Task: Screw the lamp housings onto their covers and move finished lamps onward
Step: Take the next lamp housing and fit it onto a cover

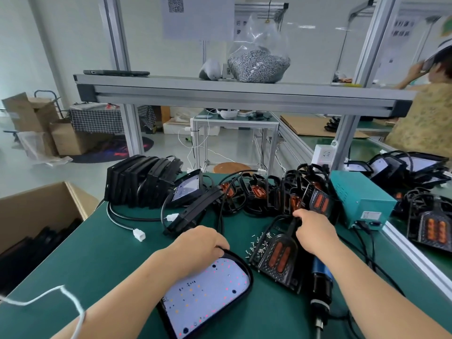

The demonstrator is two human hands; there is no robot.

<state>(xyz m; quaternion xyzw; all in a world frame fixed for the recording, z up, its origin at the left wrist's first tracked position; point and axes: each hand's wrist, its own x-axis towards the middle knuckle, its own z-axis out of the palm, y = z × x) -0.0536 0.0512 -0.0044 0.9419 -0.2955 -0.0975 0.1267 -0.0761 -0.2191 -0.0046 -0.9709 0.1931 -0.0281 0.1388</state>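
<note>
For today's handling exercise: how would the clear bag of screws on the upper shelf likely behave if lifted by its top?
The bag of screws is probably heavy for its size, being packed with metal. Its slumped base suggests it would sag and shift. The thin film might tear.

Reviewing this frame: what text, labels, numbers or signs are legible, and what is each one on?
No text here can be read with certainty.
White sheet on the frame: a QR code, with the print blurred.
Hanging notice at upper right: large characters, too blurred to read.
Paper behind the bag of screws: characters, blurred and partly hidden.
Sticker on the teal power box: too small to read.
</note>
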